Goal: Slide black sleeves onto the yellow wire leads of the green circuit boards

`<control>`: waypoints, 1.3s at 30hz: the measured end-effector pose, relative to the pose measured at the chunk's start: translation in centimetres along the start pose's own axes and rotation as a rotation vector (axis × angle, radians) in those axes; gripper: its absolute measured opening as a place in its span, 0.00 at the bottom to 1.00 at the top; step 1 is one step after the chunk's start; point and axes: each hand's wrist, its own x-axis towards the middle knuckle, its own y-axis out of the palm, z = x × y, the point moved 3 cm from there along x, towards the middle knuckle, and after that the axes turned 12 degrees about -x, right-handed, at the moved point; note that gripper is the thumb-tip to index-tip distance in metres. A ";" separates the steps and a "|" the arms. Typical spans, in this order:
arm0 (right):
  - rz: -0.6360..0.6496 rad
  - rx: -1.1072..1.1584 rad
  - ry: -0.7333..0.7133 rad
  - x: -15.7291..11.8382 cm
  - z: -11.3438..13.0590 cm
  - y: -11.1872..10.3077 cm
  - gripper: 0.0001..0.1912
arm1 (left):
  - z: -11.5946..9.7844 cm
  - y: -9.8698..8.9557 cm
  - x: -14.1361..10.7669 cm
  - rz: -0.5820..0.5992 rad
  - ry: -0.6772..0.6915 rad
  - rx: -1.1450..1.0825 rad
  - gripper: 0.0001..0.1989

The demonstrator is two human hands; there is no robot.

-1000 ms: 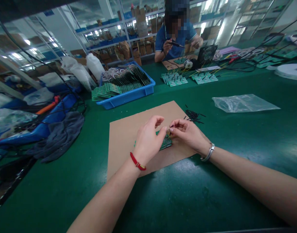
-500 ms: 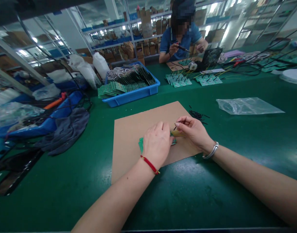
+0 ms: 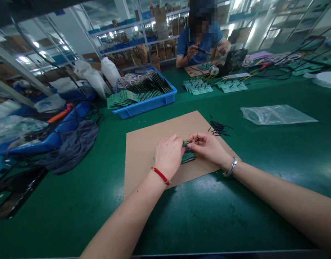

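Observation:
Green circuit boards (image 3: 188,156) lie on a brown cardboard sheet (image 3: 143,180), partly covered by my left hand (image 3: 169,153). My left hand is closed at the boards' upper edge, its fingertips mostly hidden. My right hand (image 3: 204,146) pinches a thin black sleeve with a yellow wire (image 3: 196,138) beside my left fingertips. Just beyond my right hand, a pile of short black tubes (image 3: 219,128) rests at the cardboard's edge.
A blue tray (image 3: 149,106) of upright boards stands behind the cardboard. A clear plastic bag (image 3: 278,114) lies at the right. Across the green table (image 3: 208,219), a person (image 3: 200,43) holds a soldering tool near wired boards (image 3: 197,87). Dark cloth (image 3: 76,147) lies left.
Both hands have shifted slightly left, with my right fingertips now against the board's edge near my left hand. More of the lower board shows. The black tube pile is less covered.

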 end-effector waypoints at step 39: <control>-0.009 -1.513 -0.187 1.6 0.4 -12.0 0.11 | -1.9 -4.9 -2.2 -0.637 0.302 -0.458 0.08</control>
